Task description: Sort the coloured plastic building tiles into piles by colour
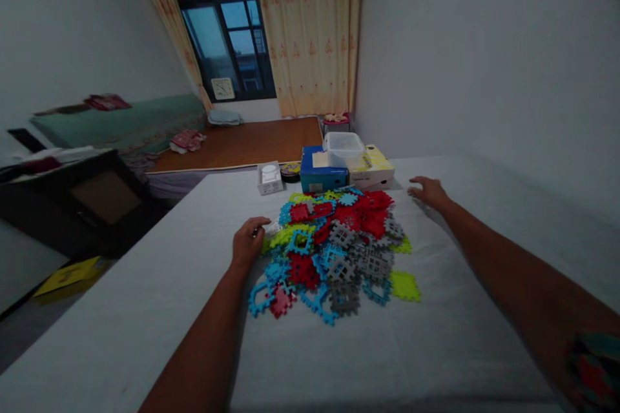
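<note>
A heap of flat interlocking plastic pieces (339, 245) in red, blue, grey and lime green lies on a white table (194, 310). My left hand (249, 240) rests at the heap's left edge with its fingers curled around a small whitish piece that I cannot name. My right hand (428, 192) lies flat on the table just beyond the heap's far right corner, fingers stretched out and holding nothing.
Behind the heap stand a blue box (322, 174), a yellow-and-white box (372, 171) with a clear plastic tub (343, 147) on top, and a small white container (269, 178). A wall (484, 64) runs along the right. A bed (121, 122) and a dark desk (92, 197) lie left.
</note>
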Demonstrator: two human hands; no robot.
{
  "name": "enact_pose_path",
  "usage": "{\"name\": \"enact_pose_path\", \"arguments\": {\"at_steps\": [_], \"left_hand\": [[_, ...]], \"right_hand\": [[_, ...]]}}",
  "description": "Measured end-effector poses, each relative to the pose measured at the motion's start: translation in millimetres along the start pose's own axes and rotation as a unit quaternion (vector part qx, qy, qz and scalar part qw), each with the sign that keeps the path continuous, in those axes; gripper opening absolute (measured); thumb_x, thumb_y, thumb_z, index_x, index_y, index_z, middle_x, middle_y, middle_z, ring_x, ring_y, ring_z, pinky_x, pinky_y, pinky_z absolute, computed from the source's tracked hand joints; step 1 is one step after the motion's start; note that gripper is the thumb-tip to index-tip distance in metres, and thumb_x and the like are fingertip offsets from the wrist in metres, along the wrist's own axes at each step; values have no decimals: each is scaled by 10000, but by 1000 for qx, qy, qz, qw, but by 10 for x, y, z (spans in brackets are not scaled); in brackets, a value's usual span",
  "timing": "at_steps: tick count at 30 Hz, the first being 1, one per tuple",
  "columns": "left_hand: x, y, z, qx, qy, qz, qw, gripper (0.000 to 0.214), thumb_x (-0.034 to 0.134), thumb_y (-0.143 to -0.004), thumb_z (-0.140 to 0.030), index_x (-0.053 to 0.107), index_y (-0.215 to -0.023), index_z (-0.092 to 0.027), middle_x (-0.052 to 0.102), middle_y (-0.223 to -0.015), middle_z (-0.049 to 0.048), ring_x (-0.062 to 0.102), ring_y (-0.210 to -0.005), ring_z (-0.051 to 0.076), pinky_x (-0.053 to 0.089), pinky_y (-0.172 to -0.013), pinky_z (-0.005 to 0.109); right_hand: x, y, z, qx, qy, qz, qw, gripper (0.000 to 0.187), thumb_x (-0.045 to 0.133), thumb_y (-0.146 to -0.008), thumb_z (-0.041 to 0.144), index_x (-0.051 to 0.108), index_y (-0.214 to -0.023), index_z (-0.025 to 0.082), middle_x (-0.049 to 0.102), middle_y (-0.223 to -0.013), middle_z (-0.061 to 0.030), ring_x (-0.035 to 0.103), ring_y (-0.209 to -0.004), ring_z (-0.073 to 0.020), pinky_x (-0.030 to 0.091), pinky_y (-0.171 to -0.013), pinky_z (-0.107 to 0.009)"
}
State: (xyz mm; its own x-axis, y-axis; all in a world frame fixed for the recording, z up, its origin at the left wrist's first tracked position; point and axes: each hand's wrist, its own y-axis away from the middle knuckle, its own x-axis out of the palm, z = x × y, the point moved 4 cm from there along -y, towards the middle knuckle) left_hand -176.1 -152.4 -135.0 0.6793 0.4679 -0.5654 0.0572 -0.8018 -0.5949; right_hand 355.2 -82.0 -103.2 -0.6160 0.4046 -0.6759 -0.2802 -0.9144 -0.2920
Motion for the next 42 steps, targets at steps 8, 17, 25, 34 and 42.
{"name": "enact_pose_path", "arguments": {"at_steps": [8,17,25,34,42], "left_hand": [[48,-30,68,8,-3,4,1000,300,463,-756,-233,738,-877,-219,751,-981,44,695,-938,200,568,-835,337],[21,-37,77,13,-12,6,1000,300,467,-753,-257,733,-885,-210,754,-978,53,702,-922,214,582,-801,342],[27,-44,63,23,-21,23,999,290,471,-753,-281,731,-866,-218,762,-947,45,711,-898,219,586,-809,344],[54,-56,-43,20,-36,73,997,330,449,-751,-298,734,-890,-206,757,-1005,59,705,-945,224,558,-912,374],[29,-50,10,16,-35,57,998,318,452,-759,-297,730,-883,-206,757,-1000,51,706,-945,215,583,-842,330]], "right_hand": [[454,456,609,-226,-78,152,959,242,602,-844,309,737,-1033,242,739,-1083,-40,673,-985,-237,523,-896,-395],[378,694,222,-186,-72,213,957,410,733,-740,435,716,-1081,206,717,-1073,-82,658,-883,-216,539,-810,-377],[157,662,29,-148,-143,308,929,546,794,-668,425,688,-1163,219,692,-1166,-85,657,-970,-223,549,-830,-367],[89,195,-723,53,-31,-90,994,446,729,-693,338,686,-1090,140,711,-1035,-130,655,-965,-270,526,-874,-422],[216,351,-545,-92,84,-1,992,334,502,-825,130,728,-1058,204,743,-1037,-71,662,-983,-231,494,-930,-369]]}}
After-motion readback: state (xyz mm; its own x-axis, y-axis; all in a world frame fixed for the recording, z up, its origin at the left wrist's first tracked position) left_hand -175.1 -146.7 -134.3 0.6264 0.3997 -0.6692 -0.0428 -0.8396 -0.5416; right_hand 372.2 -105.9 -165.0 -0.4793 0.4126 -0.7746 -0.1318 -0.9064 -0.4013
